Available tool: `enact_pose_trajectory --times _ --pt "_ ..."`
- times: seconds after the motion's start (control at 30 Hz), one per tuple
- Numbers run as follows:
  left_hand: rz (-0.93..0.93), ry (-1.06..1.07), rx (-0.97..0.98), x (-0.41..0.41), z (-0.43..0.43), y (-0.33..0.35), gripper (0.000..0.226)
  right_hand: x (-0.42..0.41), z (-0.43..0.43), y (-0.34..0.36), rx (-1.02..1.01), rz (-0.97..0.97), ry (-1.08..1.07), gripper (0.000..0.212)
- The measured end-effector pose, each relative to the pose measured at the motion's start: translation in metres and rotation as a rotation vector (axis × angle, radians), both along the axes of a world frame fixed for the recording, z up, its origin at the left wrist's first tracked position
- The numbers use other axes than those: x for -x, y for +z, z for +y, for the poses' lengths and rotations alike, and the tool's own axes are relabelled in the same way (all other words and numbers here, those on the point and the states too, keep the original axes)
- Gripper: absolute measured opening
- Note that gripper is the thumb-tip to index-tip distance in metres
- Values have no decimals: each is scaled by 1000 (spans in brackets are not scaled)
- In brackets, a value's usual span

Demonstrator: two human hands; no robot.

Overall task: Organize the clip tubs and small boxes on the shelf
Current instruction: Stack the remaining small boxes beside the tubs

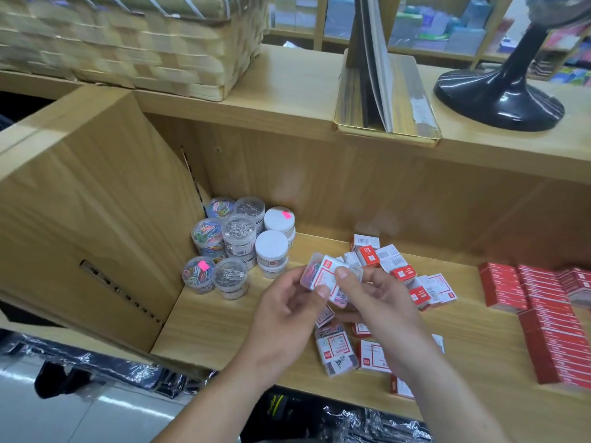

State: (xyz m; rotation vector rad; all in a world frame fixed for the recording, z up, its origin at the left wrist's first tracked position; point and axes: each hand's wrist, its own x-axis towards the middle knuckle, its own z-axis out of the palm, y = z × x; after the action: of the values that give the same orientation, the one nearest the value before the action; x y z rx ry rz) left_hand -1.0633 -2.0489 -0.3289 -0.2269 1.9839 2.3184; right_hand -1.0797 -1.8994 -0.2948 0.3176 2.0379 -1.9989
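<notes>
both hands up over wooden shelf (224, 318) – left hand (284, 302) and right hand (377, 298) pinching same clear paperclip box (326, 274) between fingertips. clip tubs (230, 241) clustered back-left corner, small boxes (393, 266) scattered just behind hands, red box stacks (524, 302) far right.

The clear clip box (324, 271) is partly covered by fingers of the left hand (287, 302) and right hand (377, 298), so its lower edge is out of sight. Several small boxes (335, 346) near the front edge of the shelf (224, 314) lie partly under the right wrist. The stacked red boxes (550, 314) run off the right edge of the view. Label print is too small to read. The woven basket (128, 43) is blurred and cut off at the top
</notes>
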Motion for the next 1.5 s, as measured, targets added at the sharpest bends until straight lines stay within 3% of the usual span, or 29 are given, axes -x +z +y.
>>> enact_pose_trajectory --times 0.07,0.17,0.3,0.4,0.57,0.77,0.93,1.1,1.23,1.37,1.5 --pt "-7 24 -13 2 -7 0 25 0 0 -3 -42 -13 28 33" --pt "-39 17 32 6 -19 -1 27 3 7 -7 -108 17 64 53" --pt "-36 -22 88 9 -32 0 27 12 8 2 -163 56 292 30" --pt "-39 47 80 15 -37 -2 33 23 5 11 -150 -4 376 32" --pt "14 209 94 21 -41 -24 17 52 -5 1 -250 -84 254 37" --pt "40 61 404 22 -45 -61 26 96 -26 -15 -410 -68 40 52" --pt "174 49 610 25 -51 -77 30 117 -37 -29 -655 -6 74 71" --pt "359 -7 775 27 -53 -77 46 123 -48 -50 -916 40 193 36" --pt "396 -13 864 25 -53 -79 35 126 -42 -49 -1124 70 217 39" --pt "379 5 977 21 -56 -84 26 129 -36 -34 -1089 45 291 31" --pt "408 -8 992 18 -56 -87 38 136 -36 -23 -1021 4 346 55"
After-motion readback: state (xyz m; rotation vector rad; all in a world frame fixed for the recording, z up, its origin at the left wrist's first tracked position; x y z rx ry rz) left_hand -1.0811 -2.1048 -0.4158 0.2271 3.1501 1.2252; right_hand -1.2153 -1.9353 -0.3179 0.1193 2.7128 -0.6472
